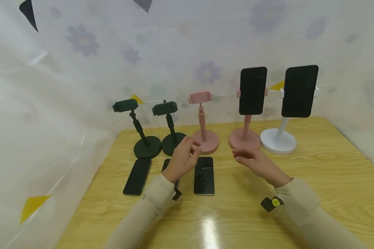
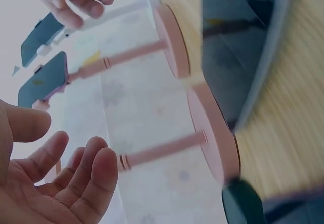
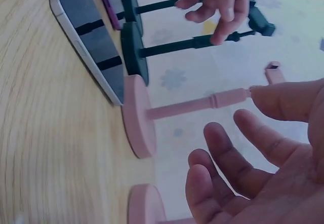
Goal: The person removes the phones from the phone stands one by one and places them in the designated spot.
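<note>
My left hand (image 1: 183,157) hovers with loosely bent fingers above the table, near the middle pink phone stand (image 1: 207,141) and a phone (image 1: 204,176) lying flat in front of it. Nothing is between its fingers, as the left wrist view also shows. The right hand (image 1: 261,164) is held in the air in front of another pink stand (image 1: 243,138), its fingers relaxed and holding nothing. That stand's clamp carries an upright phone (image 1: 253,90). A second phone (image 1: 300,91) is clamped on the white stand (image 1: 278,141) at the right.
Two dark green stands (image 1: 147,147) with bare clamps stand at the back left. A black phone (image 1: 137,177) lies before them, and another phone (image 1: 166,164) is partly hidden under my left arm. A floral plastic sheet (image 1: 174,45) hangs behind the wooden table (image 1: 237,214).
</note>
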`<state>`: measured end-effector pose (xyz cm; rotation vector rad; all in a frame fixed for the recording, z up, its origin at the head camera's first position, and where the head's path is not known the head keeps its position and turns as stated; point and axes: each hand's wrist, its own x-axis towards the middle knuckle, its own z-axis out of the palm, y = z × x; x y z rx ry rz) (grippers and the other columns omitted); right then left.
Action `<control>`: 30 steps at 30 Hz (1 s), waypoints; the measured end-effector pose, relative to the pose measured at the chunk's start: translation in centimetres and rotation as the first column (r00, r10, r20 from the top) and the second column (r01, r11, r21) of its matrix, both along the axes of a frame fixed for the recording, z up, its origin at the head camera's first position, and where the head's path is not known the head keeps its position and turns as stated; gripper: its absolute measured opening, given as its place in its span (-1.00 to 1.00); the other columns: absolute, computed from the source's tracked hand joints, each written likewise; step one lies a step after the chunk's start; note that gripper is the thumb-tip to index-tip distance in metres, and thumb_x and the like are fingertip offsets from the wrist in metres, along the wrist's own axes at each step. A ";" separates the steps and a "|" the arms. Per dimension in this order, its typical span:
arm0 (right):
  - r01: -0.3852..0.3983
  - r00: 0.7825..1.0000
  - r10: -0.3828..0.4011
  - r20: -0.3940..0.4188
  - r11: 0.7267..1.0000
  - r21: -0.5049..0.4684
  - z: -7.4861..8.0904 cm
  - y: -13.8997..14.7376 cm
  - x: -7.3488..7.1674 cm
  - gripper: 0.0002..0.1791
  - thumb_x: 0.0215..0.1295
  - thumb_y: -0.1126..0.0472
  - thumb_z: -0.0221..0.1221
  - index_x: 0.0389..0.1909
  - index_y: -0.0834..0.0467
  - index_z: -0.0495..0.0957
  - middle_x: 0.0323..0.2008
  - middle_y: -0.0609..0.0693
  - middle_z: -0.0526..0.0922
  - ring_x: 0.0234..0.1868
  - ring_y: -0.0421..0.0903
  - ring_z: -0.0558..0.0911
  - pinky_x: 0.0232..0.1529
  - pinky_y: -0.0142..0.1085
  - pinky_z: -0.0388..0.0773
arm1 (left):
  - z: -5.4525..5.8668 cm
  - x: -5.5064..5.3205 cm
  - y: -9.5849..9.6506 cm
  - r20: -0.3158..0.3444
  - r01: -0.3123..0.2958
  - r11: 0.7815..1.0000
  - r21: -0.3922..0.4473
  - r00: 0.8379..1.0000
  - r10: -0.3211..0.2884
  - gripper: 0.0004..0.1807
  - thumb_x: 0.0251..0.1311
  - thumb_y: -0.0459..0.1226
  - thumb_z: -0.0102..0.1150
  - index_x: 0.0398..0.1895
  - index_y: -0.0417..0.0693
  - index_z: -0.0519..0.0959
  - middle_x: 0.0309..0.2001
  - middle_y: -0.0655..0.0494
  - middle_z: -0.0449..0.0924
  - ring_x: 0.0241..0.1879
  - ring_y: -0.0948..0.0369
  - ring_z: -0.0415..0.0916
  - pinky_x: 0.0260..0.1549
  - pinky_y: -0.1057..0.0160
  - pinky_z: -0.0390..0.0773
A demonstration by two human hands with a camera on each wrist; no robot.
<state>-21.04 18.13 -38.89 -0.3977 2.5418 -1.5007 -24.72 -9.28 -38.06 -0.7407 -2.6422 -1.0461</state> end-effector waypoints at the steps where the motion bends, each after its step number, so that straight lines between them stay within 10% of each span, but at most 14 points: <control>1: 0.021 0.999 -0.021 -0.025 1.000 -0.001 0.2 0.3 0.3 -0.58 0.51 0.11 0.05 0.26 0.25 0.45 0.20 0.25 0.56 0.20 0.08 0.54 0.13 -0.12 0.56 | 0.0 -0.2 0.4 0.010 0.003 1.000 0.007 1.000 -0.004 -0.82 0.40 -0.23 0.07 -0.06 -0.10 0.55 -0.01 -0.03 0.53 -0.33 0.22 0.50 -0.38 0.28 0.52; 8: 0.084 0.989 -0.089 -0.120 0.995 -0.048 1.3 1.5 1.9 -0.66 0.53 0.15 0.03 0.15 0.26 0.51 0.09 0.21 0.61 -0.02 -0.43 0.52 -0.03 -0.45 0.55 | 0.6 -2.8 3.7 0.004 0.051 0.996 0.068 0.999 -0.052 -0.74 0.36 -0.24 0.01 -0.02 -0.17 0.55 -0.08 -0.06 0.59 -0.25 0.12 0.55 -0.20 0.17 0.59; 16: 0.057 0.993 -0.060 -0.100 0.998 -0.038 1.6 3.6 4.5 -0.70 0.52 0.20 0.03 0.13 0.24 0.52 0.00 0.02 0.64 -0.06 -0.43 0.58 -0.13 -0.40 0.59 | -0.1 -5.3 8.2 0.231 0.018 0.982 0.186 0.971 -0.062 -0.63 0.41 -0.11 0.07 0.18 -0.05 0.48 0.07 -0.05 0.57 -0.20 0.18 0.54 -0.35 0.30 0.55; 30: 0.127 0.980 -0.110 -0.163 0.987 0.095 0.3 6.1 6.6 -0.77 0.45 0.24 0.12 0.07 0.13 0.57 -0.07 -0.40 0.60 -0.09 -0.57 0.54 -0.21 -0.45 0.59 | -1.0 -10.2 16.2 0.311 0.055 0.964 0.262 0.940 -0.138 -0.55 0.30 -0.15 0.22 0.18 -0.10 0.41 0.14 0.03 0.51 0.08 0.12 0.52 0.00 0.34 0.55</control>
